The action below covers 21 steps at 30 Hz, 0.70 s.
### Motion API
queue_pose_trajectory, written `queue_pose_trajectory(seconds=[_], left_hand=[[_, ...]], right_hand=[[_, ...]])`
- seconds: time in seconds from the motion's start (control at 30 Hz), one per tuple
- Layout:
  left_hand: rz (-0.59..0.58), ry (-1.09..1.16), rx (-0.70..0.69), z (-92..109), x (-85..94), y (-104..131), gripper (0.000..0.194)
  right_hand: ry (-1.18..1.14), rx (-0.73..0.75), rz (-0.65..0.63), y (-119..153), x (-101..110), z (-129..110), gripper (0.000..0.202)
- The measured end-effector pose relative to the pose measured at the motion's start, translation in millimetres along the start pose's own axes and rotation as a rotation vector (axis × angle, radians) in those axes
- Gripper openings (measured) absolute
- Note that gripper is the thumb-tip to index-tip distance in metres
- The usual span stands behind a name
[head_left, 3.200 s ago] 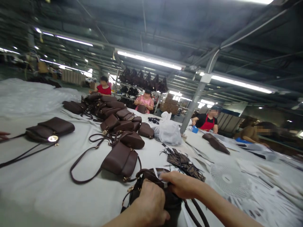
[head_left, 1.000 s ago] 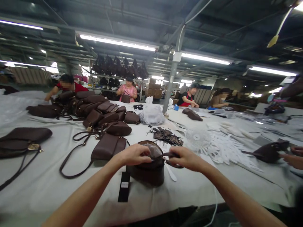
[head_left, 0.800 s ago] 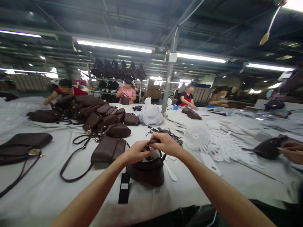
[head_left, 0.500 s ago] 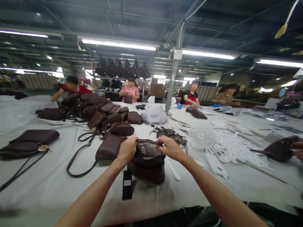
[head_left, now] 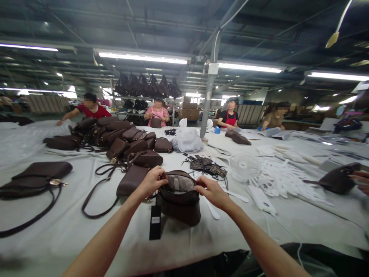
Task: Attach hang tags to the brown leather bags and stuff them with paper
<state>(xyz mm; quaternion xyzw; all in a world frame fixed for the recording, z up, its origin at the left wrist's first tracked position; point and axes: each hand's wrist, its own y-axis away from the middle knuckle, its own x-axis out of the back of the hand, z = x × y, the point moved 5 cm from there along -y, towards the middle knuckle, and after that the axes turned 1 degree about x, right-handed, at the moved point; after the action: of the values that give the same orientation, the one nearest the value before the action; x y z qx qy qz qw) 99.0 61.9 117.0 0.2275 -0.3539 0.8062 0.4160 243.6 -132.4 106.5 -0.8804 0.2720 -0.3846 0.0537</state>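
A dark brown handbag (head_left: 180,209) stands on the cloth-covered table in front of me, its mouth spread wide. My left hand (head_left: 152,181) pinches the left end of the bag's rim. At the right end of the rim, my right hand (head_left: 210,190) grips the edge between thumb and fingers. Pale lining (head_left: 181,184) shows inside the opening. A black hang tag (head_left: 155,222) dangles at the bag's left side. Just behind my left hand lies another brown bag (head_left: 131,181) with its strap looped on the table.
Brown bags (head_left: 115,134) are heaped at the back left. Beyond the bag lie black tags (head_left: 209,165), a white fan (head_left: 245,167) and a power bank (head_left: 262,200) with cables. White strips (head_left: 284,177) spread rightward. Another person's hand (head_left: 360,179) holds a bag at right. Several co-workers stand opposite.
The bag's mouth gapes wider and shows more lining. My left hand has shifted slightly left, and my right hand has moved slightly lower and to the right.
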Motion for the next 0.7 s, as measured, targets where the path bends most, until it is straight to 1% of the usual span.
queue_pose_trajectory(seconds=[0.07, 0.13, 0.2, 0.23, 0.27, 0.3, 0.37, 0.4, 0.43, 0.47, 0.5, 0.53, 0.57, 0.6, 0.63, 0.7], left_hand=[[0.028, -0.030, 0.010, -5, 1.6, 0, 0.008], [0.089, -0.065, 0.051, -13, 4.1, -1, 0.010], [0.118, -0.077, 0.100, -16, 5.2, -2, 0.010], [0.121, -0.079, 0.114, -15, 5.3, -2, 0.012], [0.137, -0.096, 0.111, -10, 5.9, -1, 0.017], [0.176, -0.139, 0.090, -1, 7.1, 2, 0.024], [0.321, -0.285, 0.000, 26, 9.4, 11, 0.036], [0.387, -0.365, -0.075, 42, 7.4, 17, 0.035], [0.416, -0.432, -0.170, 59, 1.6, 24, 0.029], [0.391, -0.475, -0.275, 75, -8.4, 29, 0.021], [0.329, -0.500, -0.379, 88, -21.4, 34, 0.016], [0.254, -0.517, -0.469, 98, -35.4, 38, 0.016], [0.191, -0.534, -0.530, 104, -48.7, 41, 0.018], [0.158, -0.551, -0.549, 107, -59.4, 42, 0.020], [0.152, -0.563, -0.532, 107, -67.2, 41, 0.021], [0.150, -0.559, -0.449, 103, -76.6, 38, 0.022]], right_hand=[[-0.022, 0.003, -0.025, 1, -1, 1, 0.008], [-0.073, 0.010, -0.062, 3, -1, 2, 0.010], [-0.137, 0.027, -0.115, 6, -1, 3, 0.014], [-0.161, 0.039, -0.142, 8, -1, 3, 0.019], [-0.180, 0.045, -0.161, 9, -1, 4, 0.024], [-0.190, 0.038, -0.167, 10, -1, 5, 0.028], [-0.179, 0.000, -0.128, 12, -1, 8, 0.028], [-0.165, -0.020, -0.092, 12, -1, 10, 0.026], [-0.149, -0.034, -0.052, 12, -1, 10, 0.022], [-0.131, -0.035, -0.010, 13, -2, 10, 0.017], [-0.116, -0.025, 0.033, 13, -2, 9, 0.014], [-0.107, -0.014, 0.077, 14, -3, 8, 0.011], [-0.100, -0.006, 0.118, 14, -3, 7, 0.009], [-0.098, -0.002, 0.161, 15, -3, 6, 0.007], [-0.110, -0.005, 0.198, 16, -2, 7, 0.006], [-0.178, -0.025, 0.232, 18, -3, 9, 0.007]])
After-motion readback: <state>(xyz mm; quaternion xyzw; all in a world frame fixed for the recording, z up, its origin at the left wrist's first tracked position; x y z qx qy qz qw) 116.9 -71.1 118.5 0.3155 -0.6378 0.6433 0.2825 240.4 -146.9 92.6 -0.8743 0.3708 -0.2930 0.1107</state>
